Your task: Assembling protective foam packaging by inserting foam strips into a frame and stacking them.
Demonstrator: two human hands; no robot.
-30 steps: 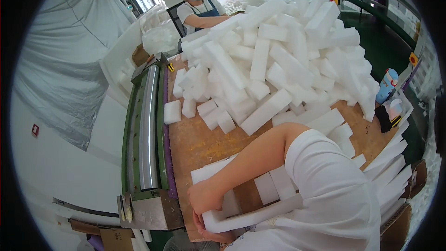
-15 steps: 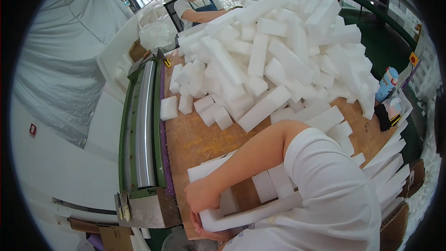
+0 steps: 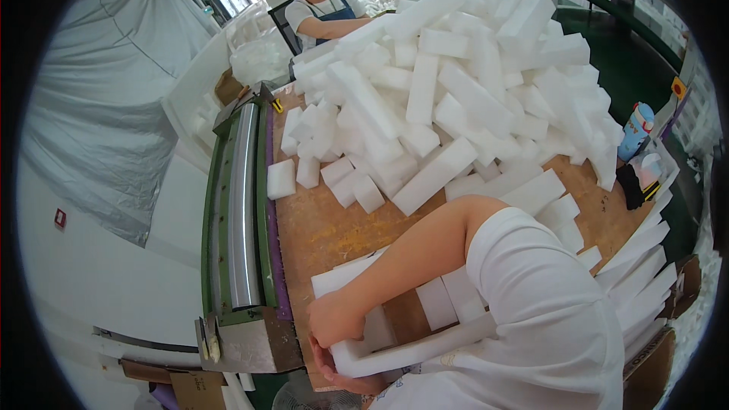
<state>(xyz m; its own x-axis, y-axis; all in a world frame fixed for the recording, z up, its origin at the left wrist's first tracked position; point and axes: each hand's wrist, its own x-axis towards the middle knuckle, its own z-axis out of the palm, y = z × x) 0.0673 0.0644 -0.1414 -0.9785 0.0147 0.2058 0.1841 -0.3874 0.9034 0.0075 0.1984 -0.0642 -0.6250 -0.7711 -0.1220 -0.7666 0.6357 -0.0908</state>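
A white foam frame with open gaps and crosspieces lies at the near edge of the wooden table. My right arm reaches across it from the right. My right hand is closed round the frame's left end, with its fingertips hidden behind the corner. Below, my left hand cups the near left corner from outside and underneath; part of it is covered by the foam and my shirt. Beyond the hands rises a large heap of white foam blocks, several of them loose along its near side.
A green-framed machine with a shiny metal roller runs along the table's left edge. A yellow-handled cutter lies near its far end. A blue bottle stands at the right. Across the heap sits a masked co-worker. A fan is below.
The whole view has shifted slightly. Both hands keep their hold at the frame's left end. A distant person's legs now show at the top right.
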